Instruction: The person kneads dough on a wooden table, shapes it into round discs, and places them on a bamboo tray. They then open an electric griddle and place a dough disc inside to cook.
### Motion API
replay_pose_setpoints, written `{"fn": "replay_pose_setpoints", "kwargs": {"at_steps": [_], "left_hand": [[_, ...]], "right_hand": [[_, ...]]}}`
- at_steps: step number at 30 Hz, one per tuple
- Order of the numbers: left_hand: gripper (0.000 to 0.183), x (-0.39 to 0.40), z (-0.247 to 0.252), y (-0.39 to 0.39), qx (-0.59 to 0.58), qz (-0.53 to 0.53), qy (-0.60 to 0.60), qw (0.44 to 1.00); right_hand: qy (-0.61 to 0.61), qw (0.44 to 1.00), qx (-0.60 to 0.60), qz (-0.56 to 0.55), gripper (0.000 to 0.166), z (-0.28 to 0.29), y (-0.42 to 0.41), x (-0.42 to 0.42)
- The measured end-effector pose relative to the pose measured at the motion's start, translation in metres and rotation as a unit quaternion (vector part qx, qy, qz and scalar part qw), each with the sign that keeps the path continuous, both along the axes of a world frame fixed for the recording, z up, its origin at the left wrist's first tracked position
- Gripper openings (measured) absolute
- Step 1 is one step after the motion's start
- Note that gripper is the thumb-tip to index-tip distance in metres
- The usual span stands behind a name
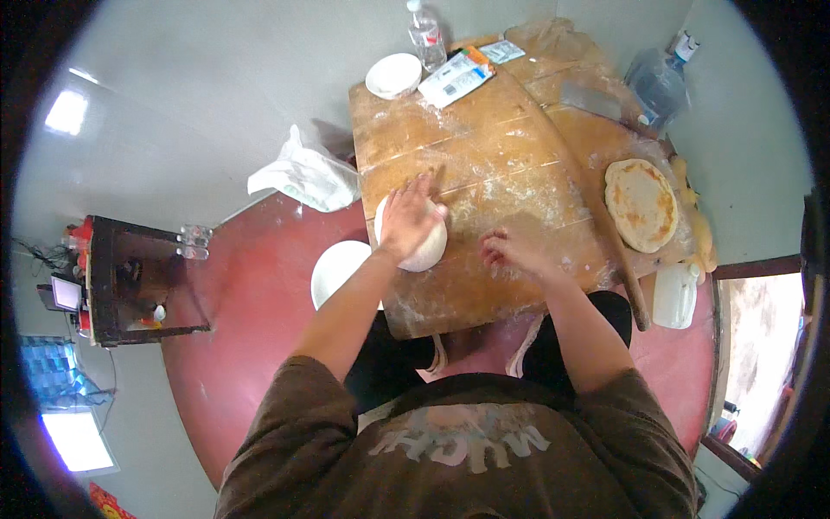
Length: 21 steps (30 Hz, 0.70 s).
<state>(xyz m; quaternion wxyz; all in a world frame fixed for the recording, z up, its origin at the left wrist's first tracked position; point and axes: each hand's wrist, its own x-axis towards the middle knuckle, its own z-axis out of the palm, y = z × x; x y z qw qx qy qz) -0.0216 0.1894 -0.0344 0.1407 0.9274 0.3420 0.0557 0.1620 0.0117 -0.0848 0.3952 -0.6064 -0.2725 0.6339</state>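
Note:
My left hand (412, 218) rests spread on top of a ball of white dough (425, 250) at the left side of the floured wooden board (467, 292). To its right, my right hand (509, 252) hovers over or near the board with its fingers curled; it is blurred, and I see nothing in it. A long wooden rolling pin (593, 198) lies along the board's right part. Beyond it is a round flat bread (640, 205) with browned patches.
A white bowl (393, 76), a water bottle (427, 39) and a printed packet (457, 76) stand or lie at the far edge. A metal scraper or blade (590, 100) lies far right. A white basin (340, 272) is below left, a plastic jug (675, 296) at right.

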Motion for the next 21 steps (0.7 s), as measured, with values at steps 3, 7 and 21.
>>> {"fn": "replay_pose_setpoints", "kwargs": {"at_steps": [3, 7, 21], "left_hand": [[0.061, -0.044, 0.001, 0.048, -0.298, 0.146, -0.369, 0.868], [0.061, -0.085, -0.019, 0.060, -0.197, 0.297, -0.063, 0.932], [0.052, 0.028, 0.057, -0.118, 0.079, -0.161, -0.254, 0.950]], "right_hand": [[0.018, 0.999, 0.032, -0.022, 0.028, -0.002, -0.003, -0.003], [0.001, 1.000, 0.025, -0.019, 0.033, -0.003, -0.010, 0.002], [0.375, 0.900, 0.106, -0.193, 0.079, 0.062, -0.014, 0.006]]}}
